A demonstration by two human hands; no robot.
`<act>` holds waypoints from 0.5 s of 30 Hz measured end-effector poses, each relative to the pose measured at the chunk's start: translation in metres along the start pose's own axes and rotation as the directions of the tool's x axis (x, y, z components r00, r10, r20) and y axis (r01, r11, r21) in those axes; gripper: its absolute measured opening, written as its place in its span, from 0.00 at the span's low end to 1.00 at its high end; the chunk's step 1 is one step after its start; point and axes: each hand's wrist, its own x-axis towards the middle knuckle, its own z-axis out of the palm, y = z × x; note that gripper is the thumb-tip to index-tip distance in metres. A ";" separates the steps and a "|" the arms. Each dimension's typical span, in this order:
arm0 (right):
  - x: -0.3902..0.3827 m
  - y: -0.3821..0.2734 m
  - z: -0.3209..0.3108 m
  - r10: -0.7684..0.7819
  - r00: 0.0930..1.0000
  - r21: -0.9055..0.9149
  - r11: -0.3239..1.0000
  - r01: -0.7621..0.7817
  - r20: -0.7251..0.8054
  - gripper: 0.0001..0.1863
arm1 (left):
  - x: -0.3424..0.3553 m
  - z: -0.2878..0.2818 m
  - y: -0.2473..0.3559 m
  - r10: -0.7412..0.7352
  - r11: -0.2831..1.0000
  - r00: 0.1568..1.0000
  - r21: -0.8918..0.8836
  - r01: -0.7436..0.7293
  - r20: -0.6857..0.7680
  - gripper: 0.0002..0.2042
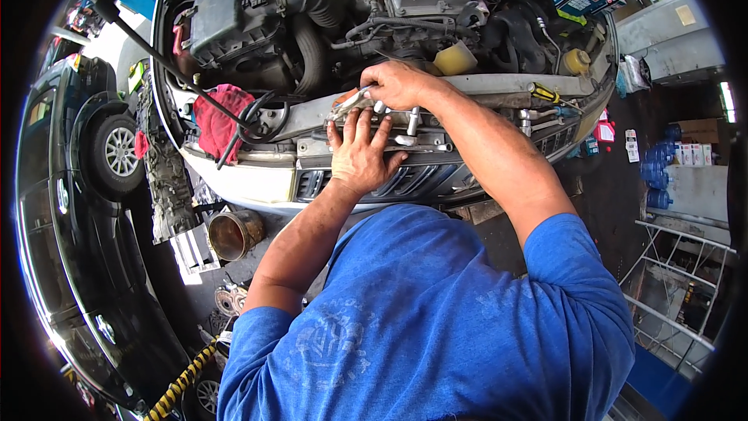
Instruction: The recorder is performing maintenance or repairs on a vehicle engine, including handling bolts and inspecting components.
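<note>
We see a short-sleeved T-shirt (452,320) in strong blue, its soft cloth crossed by creases and folds. Taking that shirt as our landmark, we find a pale, worn, roughly round print (333,344) on its left part, fainter whitish marks (510,296) on its right part, a left sleeve (259,347) at its left edge and a loose right sleeve (567,253) at its right edge. Beyond both sleeves, we see forearms (308,238), the left hand (361,157) and the right hand (397,84), all bare.
</note>
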 end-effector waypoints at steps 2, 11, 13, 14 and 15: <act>-0.003 -0.003 -0.003 0.021 1.000 -0.004 1.000 -0.021 0.008 0.14 | 0.001 -0.001 0.001 0.003 1.000 1.000 0.002 -0.003 0.013 0.36; -0.008 -0.005 0.011 0.016 0.996 0.085 0.996 -0.009 -0.093 0.14 | 0.004 -0.004 0.004 -0.060 0.997 0.995 0.051 0.057 0.073 0.43; -0.011 -0.007 0.010 0.070 0.994 0.101 0.993 -0.062 -0.085 0.14 | 0.006 -0.004 0.006 -0.045 0.995 0.997 0.089 0.039 0.067 0.44; -0.011 -0.005 0.012 0.031 0.991 0.080 0.997 -0.020 -0.131 0.13 | 0.007 -0.006 0.007 -0.043 0.996 0.996 0.084 0.037 0.075 0.44; -0.012 -0.003 0.015 -0.011 0.985 0.057 0.998 0.021 -0.174 0.13 | 0.007 -0.008 0.008 -0.043 0.996 0.996 0.079 0.037 0.083 0.44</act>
